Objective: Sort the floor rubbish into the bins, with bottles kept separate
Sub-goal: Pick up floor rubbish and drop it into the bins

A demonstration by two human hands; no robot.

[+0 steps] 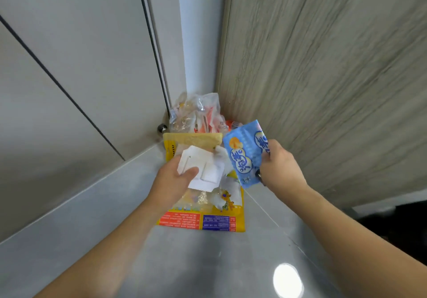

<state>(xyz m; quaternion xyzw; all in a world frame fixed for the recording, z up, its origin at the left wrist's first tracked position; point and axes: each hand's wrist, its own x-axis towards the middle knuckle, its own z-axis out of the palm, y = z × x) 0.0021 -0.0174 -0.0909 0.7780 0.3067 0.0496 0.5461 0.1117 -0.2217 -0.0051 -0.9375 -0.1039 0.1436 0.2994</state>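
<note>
Nearest me, the grey floor (208, 263); beyond it a yellow bag (201, 221) in the corner. My left hand (172, 182) pinches white paper (203, 168); my right hand (280, 166) grips a blue wrapper (245, 154). No bottle or bin in view. I judge: lift both clear, keep grips firm, leave the clear bag (196, 113) for later.
</note>
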